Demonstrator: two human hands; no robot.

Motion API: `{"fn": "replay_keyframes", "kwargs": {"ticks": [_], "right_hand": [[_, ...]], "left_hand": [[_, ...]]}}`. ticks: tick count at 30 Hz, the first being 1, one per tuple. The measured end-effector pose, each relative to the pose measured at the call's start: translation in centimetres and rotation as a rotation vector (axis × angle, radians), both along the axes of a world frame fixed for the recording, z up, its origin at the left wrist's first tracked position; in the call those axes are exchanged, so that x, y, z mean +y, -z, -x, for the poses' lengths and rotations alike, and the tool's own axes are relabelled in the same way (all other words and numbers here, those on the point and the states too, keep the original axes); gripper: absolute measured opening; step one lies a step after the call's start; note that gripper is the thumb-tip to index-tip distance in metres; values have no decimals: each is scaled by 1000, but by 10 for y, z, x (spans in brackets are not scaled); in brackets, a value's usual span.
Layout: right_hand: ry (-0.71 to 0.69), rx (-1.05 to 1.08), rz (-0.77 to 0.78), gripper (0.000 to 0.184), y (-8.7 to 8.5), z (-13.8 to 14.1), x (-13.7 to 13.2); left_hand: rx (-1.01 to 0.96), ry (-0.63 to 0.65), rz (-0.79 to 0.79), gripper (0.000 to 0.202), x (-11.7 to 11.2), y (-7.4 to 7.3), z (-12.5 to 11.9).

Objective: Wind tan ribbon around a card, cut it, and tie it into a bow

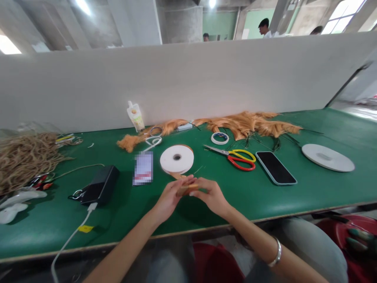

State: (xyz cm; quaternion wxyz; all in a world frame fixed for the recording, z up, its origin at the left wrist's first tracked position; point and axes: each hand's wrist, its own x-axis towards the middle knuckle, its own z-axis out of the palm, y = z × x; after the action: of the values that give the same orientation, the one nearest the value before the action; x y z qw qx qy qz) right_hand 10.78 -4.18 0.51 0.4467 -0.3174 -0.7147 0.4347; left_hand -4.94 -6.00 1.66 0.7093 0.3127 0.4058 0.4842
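Note:
My left hand (169, 199) and my right hand (214, 195) meet above the front part of the green table. Between their fingers is an orange-brown ribbon (187, 190), folded or wound into a small band; the fingers of both hands are closed on it. Just behind my hands lies a white spool (171, 157) with a dark centre hole. Brown ribbon shows at its edge and leads toward my left hand. A thin dark strand sticks up near my right fingertips. To the right are scissors (232, 155) with one yellow and one red handle, blades partly apart.
On the green table (206, 220) lie a phone (277, 168), a white disc (328, 158), a tape roll (219, 138), orange fibre bundles (244, 124), a black power bank (100, 184) with a cable, a blurred card (143, 169), a drink pouch (135, 116) and tan cords (29, 161). A pale partition stands behind.

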Motion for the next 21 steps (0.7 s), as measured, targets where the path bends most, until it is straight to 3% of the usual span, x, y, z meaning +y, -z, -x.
{"fn": "replay_keyframes", "kwargs": {"ticks": [3, 6, 13, 21], "right_hand": [[-29, 34, 294, 19, -1, 0, 3], [-72, -21, 440, 19, 1, 1, 4], [-24, -87, 568, 21, 5, 2, 6], [-49, -127, 626, 25, 9, 1, 10]], "left_hand": [[-37, 34, -2, 60, 3, 5, 1], [-87, 61, 11, 65, 8, 4, 1], [-88, 25, -124, 48, 20, 0, -2], [-71, -18, -91, 34, 19, 2, -6]]}}
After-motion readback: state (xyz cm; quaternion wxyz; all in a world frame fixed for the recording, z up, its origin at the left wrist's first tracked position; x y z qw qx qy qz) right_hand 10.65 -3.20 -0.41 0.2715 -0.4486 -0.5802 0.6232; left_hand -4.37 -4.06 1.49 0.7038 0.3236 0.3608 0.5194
